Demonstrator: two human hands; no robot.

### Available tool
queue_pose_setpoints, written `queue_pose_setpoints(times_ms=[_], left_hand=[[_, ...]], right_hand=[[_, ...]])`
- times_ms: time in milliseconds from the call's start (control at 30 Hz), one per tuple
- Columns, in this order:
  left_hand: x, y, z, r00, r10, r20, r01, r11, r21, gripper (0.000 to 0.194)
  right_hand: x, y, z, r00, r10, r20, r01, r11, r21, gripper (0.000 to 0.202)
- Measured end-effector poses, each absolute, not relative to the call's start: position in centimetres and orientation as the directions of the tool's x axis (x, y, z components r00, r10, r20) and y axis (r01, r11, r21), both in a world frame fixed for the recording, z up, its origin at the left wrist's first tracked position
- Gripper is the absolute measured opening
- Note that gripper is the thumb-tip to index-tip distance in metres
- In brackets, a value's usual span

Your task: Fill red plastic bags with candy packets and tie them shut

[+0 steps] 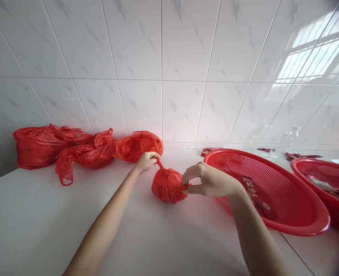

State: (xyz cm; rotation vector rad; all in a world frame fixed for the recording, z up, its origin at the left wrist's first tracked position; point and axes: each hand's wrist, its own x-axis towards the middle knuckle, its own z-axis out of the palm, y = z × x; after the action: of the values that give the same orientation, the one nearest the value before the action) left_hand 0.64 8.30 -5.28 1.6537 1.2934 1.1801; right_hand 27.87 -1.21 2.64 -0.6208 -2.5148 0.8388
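A small, rounded red plastic bag [168, 186] sits on the white counter between my hands, its top drawn together. My left hand [147, 162] is closed on a twisted handle of the bag, pulled up to the left. With thumb and fingers pinched, my right hand [205, 180] grips another bit of the same bag at its right side. What the bag contains is hidden. Just behind my left hand lies an opened-out red plastic bag [137, 145] against the wall.
More red plastic bags, one bulky [37, 149] and one crumpled [97, 151], lie at the left. To the right stand a red perforated basket [298, 199] holding dark red packets [255, 195] and a second red basket [304, 165]. A clear bottle [287, 140] lies behind them near the tiled wall [183, 111].
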Motion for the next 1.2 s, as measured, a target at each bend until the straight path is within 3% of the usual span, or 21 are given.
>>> queue_pose_setpoints(times_ms=[167, 333, 533, 633, 733, 800, 867, 1033, 1200], left_hand=[[1.6, 5.9, -1.7, 0.12, 0.946, 0.301, 0.281, -0.323, 0.904, 0.021], [4.0, 1.3, 1.6, 0.436, 0.834, 0.339, 0.258, -0.477, 0.84, 0.029], [5.8, 0.1, 1.1, 0.378, 0.839, 0.392, 0.345, -0.521, 0.781, 0.025], [5.6, 0.6, 1.0, 0.321, 0.83, 0.457, 0.232, -0.536, 0.811, 0.025], [5.3, 0.7, 1.4, 0.21, 0.83, 0.517, 0.09, -0.543, 0.835, 0.023], [5.1, 0.7, 1.6, 0.126, 0.836, 0.533, 0.016, -0.539, 0.842, 0.023], [4.9, 0.8, 1.8, 0.048, 0.846, 0.532, -0.043, -0.53, 0.847, 0.022], [3.6, 1.7, 1.8, -0.091, 0.881, 0.464, -0.171, -0.473, 0.864, 0.025], [3.0, 2.3, 1.5, -0.088, 0.881, 0.466, -0.17, -0.474, 0.864, 0.024]], right_hand=[[27.2, -0.9, 2.9, -0.534, 0.75, 0.39, 0.202, 0.562, -0.802, 0.02], [25.1, -0.5, 2.0, -0.321, 0.854, 0.41, 0.009, 0.436, -0.9, 0.03], [24.2, -0.1, 1.1, -0.352, 0.795, 0.494, -0.102, 0.492, -0.865, 0.036], [25.0, 0.8, 0.4, -0.386, 0.776, 0.498, -0.03, 0.529, -0.848, 0.067], [25.4, 1.8, -0.7, -0.624, 0.711, 0.324, 0.009, 0.421, -0.907, 0.092], [25.0, 2.3, -1.5, -0.757, 0.631, 0.171, 0.067, 0.335, -0.94, 0.086], [24.3, 2.5, -2.2, -0.796, 0.599, 0.093, 0.126, 0.313, -0.941, 0.066], [23.1, 2.7, -3.3, -0.792, 0.591, 0.152, 0.037, 0.295, -0.955, 0.04], [23.4, 3.2, -3.9, -0.799, 0.575, 0.174, 0.001, 0.292, -0.957, 0.025]])
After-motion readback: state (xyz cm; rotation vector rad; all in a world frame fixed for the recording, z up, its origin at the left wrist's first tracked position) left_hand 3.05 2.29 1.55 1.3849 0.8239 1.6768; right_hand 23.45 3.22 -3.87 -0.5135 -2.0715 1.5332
